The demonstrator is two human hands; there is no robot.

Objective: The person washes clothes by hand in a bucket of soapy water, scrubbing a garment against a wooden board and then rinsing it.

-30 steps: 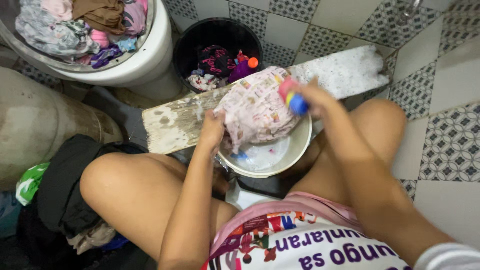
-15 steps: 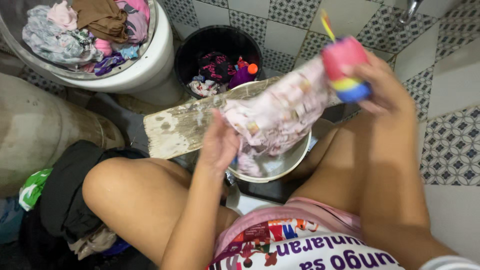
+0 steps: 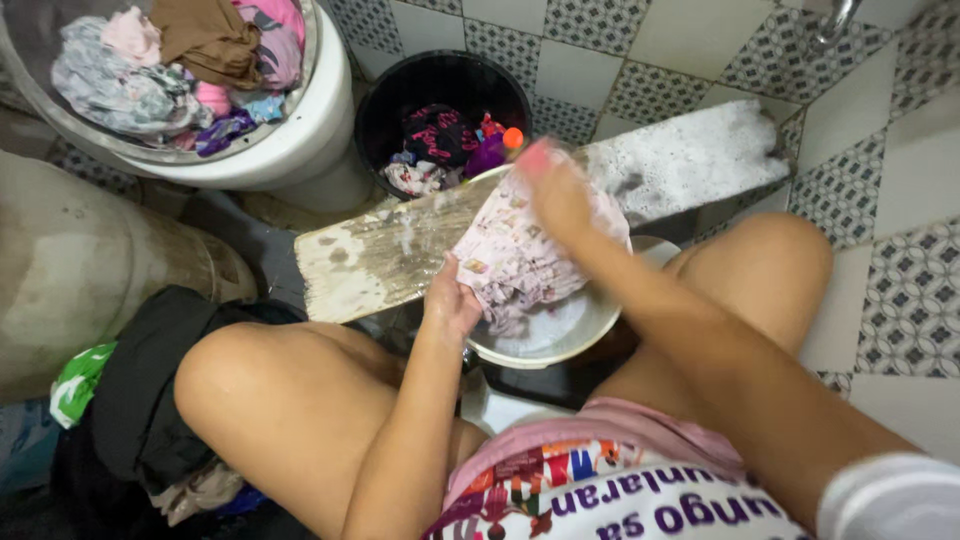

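The pink patterned garment [image 3: 520, 255] lies wet across the wooden washboard [image 3: 390, 255] and hangs down into the white basin [image 3: 560, 345] between the person's knees. Suds cover the board's far end at 2 o'clock, so the scrubbing looks well under way, though the cloth is not yet rinsed or wrung. Much seems left to wash: a black bucket [image 3: 400, 110] at 12 o'clock holds dark and coloured pieces, a large white tub [image 3: 320, 120] at 10 o'clock is heaped with mixed clothes, and a dark pile [image 3: 150, 400] lies on the tiled floor at 8 o'clock.

The left hand [image 3: 452, 300] is clenched on the garment's lower edge at the basin's rim, wrist bent down, pinning it to the board. The right hand [image 3: 555, 190] reaches forward over the top of the cloth, forearm crossing the basin; it is blurred, pressing on the fabric, and whether it grips anything cannot be told.
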